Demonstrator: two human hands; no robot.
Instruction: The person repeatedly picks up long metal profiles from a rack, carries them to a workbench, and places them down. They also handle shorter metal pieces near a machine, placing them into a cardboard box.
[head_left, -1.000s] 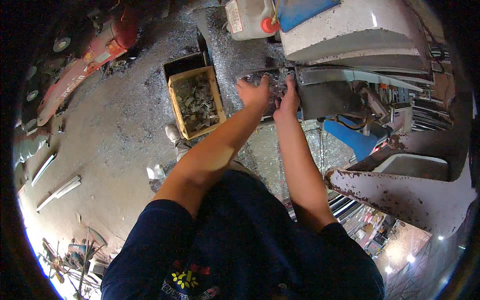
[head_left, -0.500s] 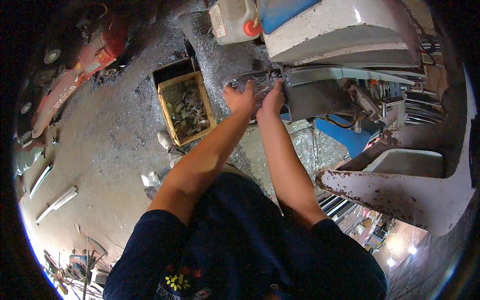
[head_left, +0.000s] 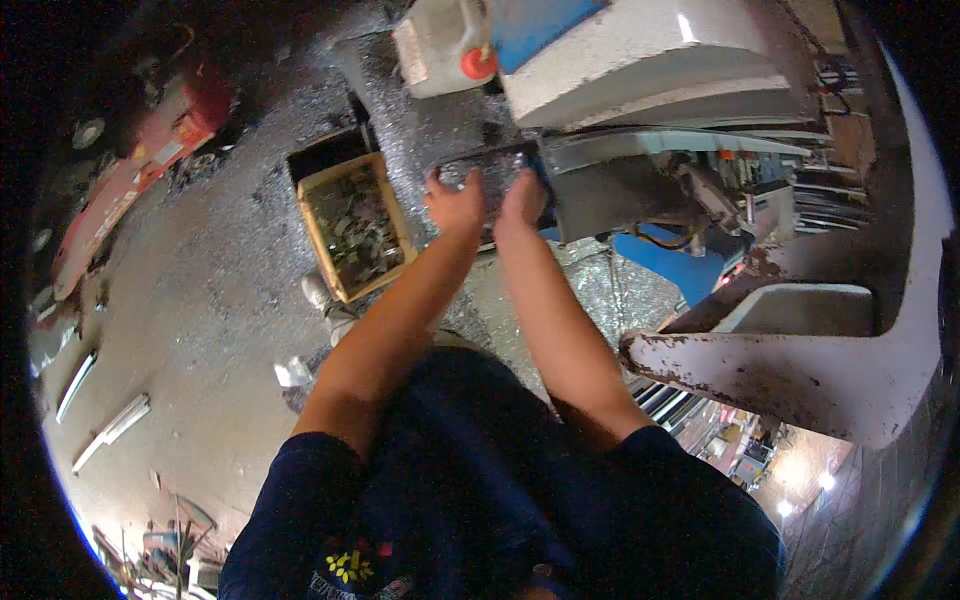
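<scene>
A dark, shallow rectangular tray (head_left: 497,165) sits at the end of a grey metal chute on the machine to my right. My left hand (head_left: 456,206) lies over the tray's left side, thumb and fingers apart, one fingertip by its left rim. My right hand (head_left: 520,203) reaches into its right part, beside the end wall; its fingers are partly hidden and blurred. I cannot make out whether either hand grips the rim or loose scrap inside. Left of the tray stands a wooden-rimmed box (head_left: 408,222) holding metal scraps (head_left: 355,220).
A white jerrycan with a red cap (head_left: 440,55) stands beyond the tray. The machine's rusty white frame (head_left: 770,375) juts out at the right. Shiny chips cover the floor (head_left: 230,240) around the box. A red machine part (head_left: 130,185) and pale strips (head_left: 112,432) lie to the left.
The whole view has shifted, so everything sits a little further left. My hands stay at the tray, and less glittering material shows between them.
</scene>
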